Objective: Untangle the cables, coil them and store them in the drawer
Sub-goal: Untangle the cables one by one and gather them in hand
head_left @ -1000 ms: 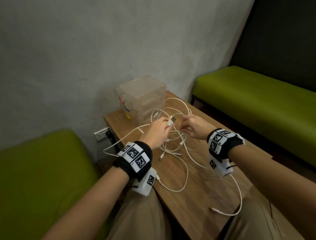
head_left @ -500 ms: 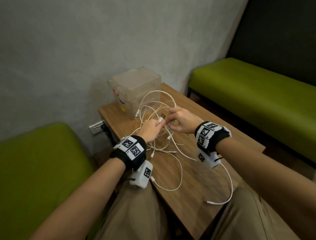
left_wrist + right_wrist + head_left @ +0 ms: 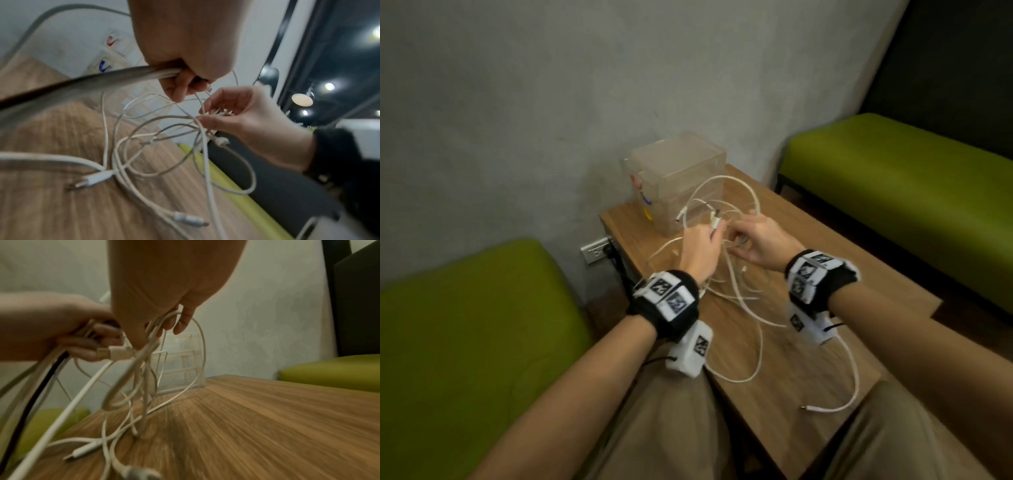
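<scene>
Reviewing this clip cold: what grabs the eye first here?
The tangle of white cables lifted over the wooden table, with the left hand and right hand both gripping strands mid-knot. Behind it, a clear plastic drawer unit stands at the table's far corner by the wall, and bright green benches flank the table.

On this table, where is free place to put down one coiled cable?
Bare wood lies on the table's right side, between the right hand and the green bench. The middle is crowded with tangled cables in front of the clear drawer box, under both hands, left hand included.
</scene>
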Available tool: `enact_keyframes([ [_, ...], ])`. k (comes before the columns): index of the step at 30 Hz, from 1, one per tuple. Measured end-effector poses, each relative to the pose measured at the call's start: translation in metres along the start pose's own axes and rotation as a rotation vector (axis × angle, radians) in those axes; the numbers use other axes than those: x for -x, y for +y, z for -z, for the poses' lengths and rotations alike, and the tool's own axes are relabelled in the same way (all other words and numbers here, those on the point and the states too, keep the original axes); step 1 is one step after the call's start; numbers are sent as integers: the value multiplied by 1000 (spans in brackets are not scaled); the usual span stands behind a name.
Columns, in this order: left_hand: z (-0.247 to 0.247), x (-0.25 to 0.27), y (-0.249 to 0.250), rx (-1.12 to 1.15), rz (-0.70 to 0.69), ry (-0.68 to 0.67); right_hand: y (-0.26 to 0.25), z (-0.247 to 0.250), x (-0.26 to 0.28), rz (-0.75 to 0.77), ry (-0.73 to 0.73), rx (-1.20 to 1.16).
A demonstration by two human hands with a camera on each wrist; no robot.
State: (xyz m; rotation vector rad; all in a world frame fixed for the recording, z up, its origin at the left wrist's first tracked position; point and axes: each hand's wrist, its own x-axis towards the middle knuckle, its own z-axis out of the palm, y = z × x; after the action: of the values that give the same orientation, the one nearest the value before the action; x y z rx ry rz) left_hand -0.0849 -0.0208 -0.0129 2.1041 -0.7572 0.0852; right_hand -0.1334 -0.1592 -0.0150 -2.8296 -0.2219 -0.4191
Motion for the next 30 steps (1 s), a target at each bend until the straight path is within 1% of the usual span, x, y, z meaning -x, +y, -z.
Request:
enact_keyframes([
  [3,-1,0,-1,2,-3,47,-2,-5,3,-14,3,-20],
  [5,-2,-1,-2,54,23,65,-1,-4,2,-63,-14,-38],
  [8,-5,-4,-1,125,69,53,-2,-5,-1,-86,-85,-25],
  [11,-5,-3,1,186,63,73,-4,-6,-5,-107,-186,-12],
  [12,-3,-6,-1,249,83,106,0,-7,-3,-126,-232,-1],
  [13,2,-12,-5,336,126,171,10,-11,3,-161,-285,15],
  [15,20,-30,-12,527,241,344,32,-18,22,-273,-403,70],
  [16,31,-39,-15,588,285,411,42,-21,33,-327,-440,100],
  [17,42,-47,-17,602,309,440,49,-23,42,-368,-446,112],
  [18,49,-51,-18,585,312,425,52,-22,48,-394,-425,109],
  [20,53,-51,-11,538,262,323,54,-17,45,-410,-363,120],
  [23,44,-37,-1,414,156,183,49,-1,21,-404,-355,249],
  [24,42,-33,0,381,132,155,43,5,11,-407,-340,291],
  [25,41,-31,-2,365,120,134,35,11,2,-402,-293,279],
  [26,40,-29,-5,365,120,119,26,15,-7,-385,-227,179],
  [28,40,-27,-9,402,142,117,1,20,-25,-268,-88,-124],
  [29,40,-26,-8,419,151,121,-13,21,-33,-181,-50,-213],
  [30,41,-25,-5,420,154,132,-26,21,-40,-105,-28,-243],
])
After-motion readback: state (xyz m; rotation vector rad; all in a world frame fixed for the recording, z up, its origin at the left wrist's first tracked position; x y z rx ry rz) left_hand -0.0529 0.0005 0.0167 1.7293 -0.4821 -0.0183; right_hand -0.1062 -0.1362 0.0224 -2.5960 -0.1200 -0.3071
